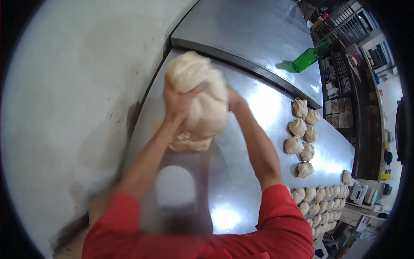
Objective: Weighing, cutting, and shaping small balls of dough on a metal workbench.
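Note:
Both hands hold a large, pale mass of dough (202,108) up over the steel table (233,168); it is blurred by motion. My left hand (181,103) is closed on its left side, thumb across the front. My right hand (233,100) grips its right side, with the fingers mostly hidden behind it. Another flattened piece of dough (192,144) lies on the table just under the held mass. A blurred white shape (174,185), which I cannot make out, is below that between my forearms.
A wall (64,121) runs along the left. A raised steel surface (237,26) with a green bottle (304,60) is at the back. Several dough balls (297,127) sit to the right, with more rows (323,207) at lower right, beside dark shelving (340,90) holding tins and tools.

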Demonstrator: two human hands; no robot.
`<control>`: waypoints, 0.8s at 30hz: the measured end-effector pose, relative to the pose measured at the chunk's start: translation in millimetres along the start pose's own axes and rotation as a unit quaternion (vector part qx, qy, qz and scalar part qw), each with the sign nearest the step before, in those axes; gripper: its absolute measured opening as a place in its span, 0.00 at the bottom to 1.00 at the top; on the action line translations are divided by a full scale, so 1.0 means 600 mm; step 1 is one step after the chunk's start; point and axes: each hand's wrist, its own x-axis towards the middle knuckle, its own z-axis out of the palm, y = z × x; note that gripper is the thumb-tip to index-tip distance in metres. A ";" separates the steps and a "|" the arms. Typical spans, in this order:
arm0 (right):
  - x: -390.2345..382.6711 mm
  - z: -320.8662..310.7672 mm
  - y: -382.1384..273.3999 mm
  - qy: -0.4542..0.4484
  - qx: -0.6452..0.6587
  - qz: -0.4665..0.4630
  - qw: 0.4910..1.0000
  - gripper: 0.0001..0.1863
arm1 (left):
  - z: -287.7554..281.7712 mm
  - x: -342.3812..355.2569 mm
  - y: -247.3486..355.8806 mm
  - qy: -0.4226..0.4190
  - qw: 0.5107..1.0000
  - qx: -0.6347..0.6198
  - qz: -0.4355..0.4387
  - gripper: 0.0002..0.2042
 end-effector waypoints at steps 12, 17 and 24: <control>-0.600 -0.008 -0.383 0.206 -0.155 -0.253 0.933 0.18 | 0.255 -0.218 0.535 -0.066 0.995 -0.026 0.072 0.36; -0.797 0.154 -0.403 0.285 -0.228 -0.298 0.882 0.15 | 0.252 -0.350 0.591 -0.037 0.996 -0.030 0.074 0.25; -0.890 0.165 -0.267 0.308 -0.352 -0.247 0.849 0.23 | 0.207 -0.548 0.534 -0.041 0.962 -0.266 -0.041 0.31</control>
